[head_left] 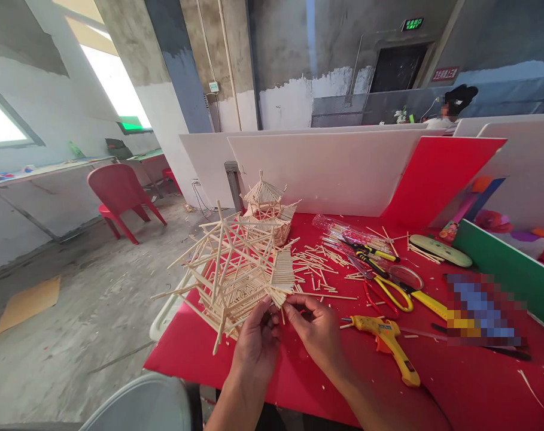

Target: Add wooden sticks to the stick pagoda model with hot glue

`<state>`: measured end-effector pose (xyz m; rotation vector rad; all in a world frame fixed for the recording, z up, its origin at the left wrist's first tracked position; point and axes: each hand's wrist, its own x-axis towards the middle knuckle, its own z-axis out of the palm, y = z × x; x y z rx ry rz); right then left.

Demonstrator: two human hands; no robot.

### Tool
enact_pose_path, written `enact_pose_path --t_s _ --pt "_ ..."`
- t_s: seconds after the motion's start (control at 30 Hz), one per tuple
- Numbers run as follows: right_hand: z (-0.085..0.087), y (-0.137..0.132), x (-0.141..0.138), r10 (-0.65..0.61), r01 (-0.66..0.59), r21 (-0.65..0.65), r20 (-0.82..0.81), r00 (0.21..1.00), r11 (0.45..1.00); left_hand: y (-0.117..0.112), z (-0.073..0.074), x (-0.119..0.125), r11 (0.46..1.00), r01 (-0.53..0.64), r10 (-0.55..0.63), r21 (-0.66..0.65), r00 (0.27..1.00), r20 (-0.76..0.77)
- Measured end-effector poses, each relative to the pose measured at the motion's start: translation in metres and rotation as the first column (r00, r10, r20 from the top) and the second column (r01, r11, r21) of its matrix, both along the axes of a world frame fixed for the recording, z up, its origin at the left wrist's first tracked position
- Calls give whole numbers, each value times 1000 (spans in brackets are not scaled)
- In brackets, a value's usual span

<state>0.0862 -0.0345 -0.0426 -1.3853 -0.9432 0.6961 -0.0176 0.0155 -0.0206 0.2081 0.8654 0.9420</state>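
A pavilion model built of thin wooden sticks (236, 275) stands on the table's left part, its roof frame partly covered with a panel of close-laid sticks (283, 269). My left hand (260, 335) is closed at the near right roof corner, thumb and fingertips gripping the fanned stick ends. Beside it, my right hand (316, 326) is pinched at the same corner, fingertips on a short wooden stick; most of that stick is hidden. Behind stands a smaller stick pavilion (265, 197) with a pointed roof. Loose sticks (316, 263) lie to the right.
On the red table (307, 377) lie a yellow glue gun (382, 335), yellow-handled scissors (400, 293), red-handled pliers (379, 299) and a green oval case (440, 250). White boards (325, 170) line the back. A bin (141, 404) stands at lower left; a person (453, 108) is beyond the boards.
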Motion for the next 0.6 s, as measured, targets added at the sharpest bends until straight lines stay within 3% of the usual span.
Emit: enact_pose_path --t_s 0.6 --pt "-2 4 0 32 -34 -18 -89 996 999 -2 2 3 999 -34 34 -8 999 -14"
